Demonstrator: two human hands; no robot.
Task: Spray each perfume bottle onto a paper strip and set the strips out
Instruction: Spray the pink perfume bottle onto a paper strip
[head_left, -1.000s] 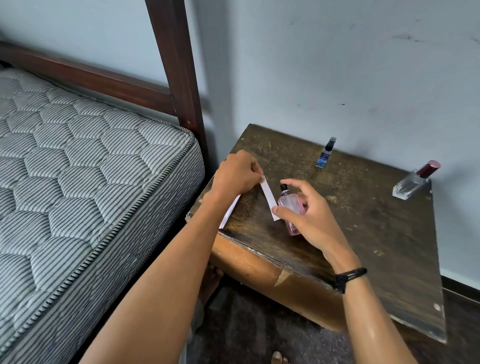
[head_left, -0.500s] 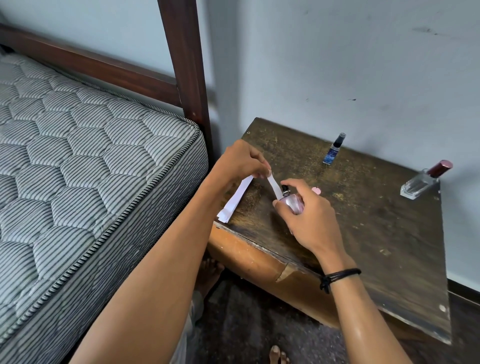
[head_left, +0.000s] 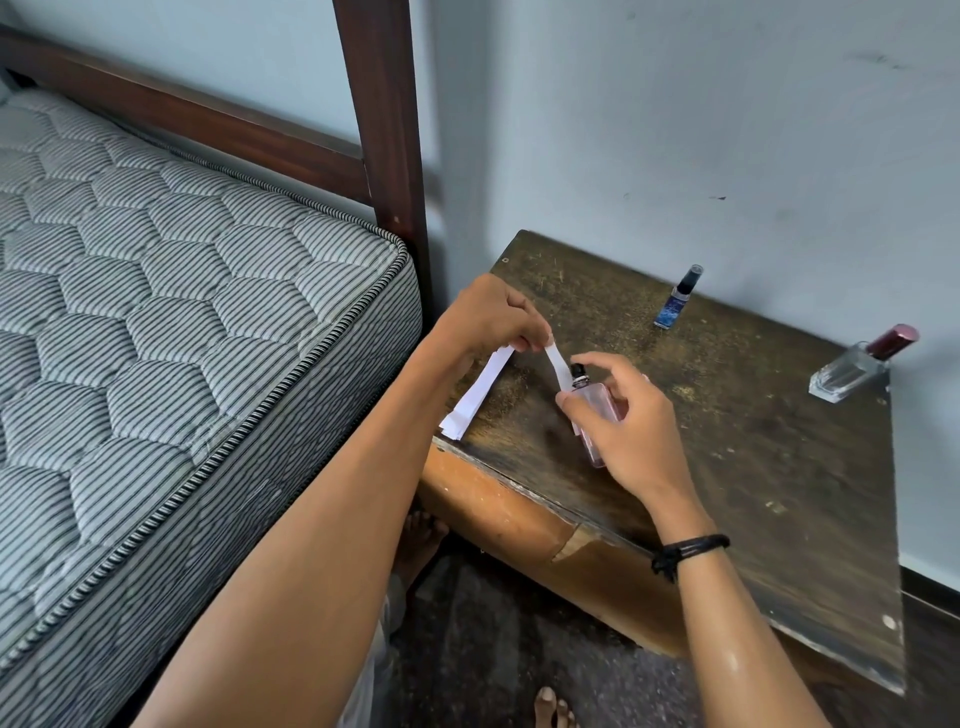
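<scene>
My right hand (head_left: 626, 421) grips a small pink perfume bottle (head_left: 592, 402) over the dark wooden table (head_left: 727, 441), its black nozzle pointing toward the paper. My left hand (head_left: 491, 317) pinches one end of a white paper strip (head_left: 557, 364), which hangs right in front of the nozzle. A stack of spare white strips (head_left: 475, 397) lies at the table's left corner. A small blue bottle (head_left: 675, 301) stands near the wall. A clear bottle with a dark red cap (head_left: 857, 366) stands at the far right.
A striped quilted mattress (head_left: 182, 338) on a dark wooden bed frame (head_left: 384, 130) sits close to the table's left side. A pale wall backs the table. My bare feet (head_left: 421, 540) show on the dark floor below the table's front edge.
My left hand has lifted the strip off the table. My right hand has tilted the pink bottle up so its nozzle meets the strip, and its forefinger has risen off the nozzle.
</scene>
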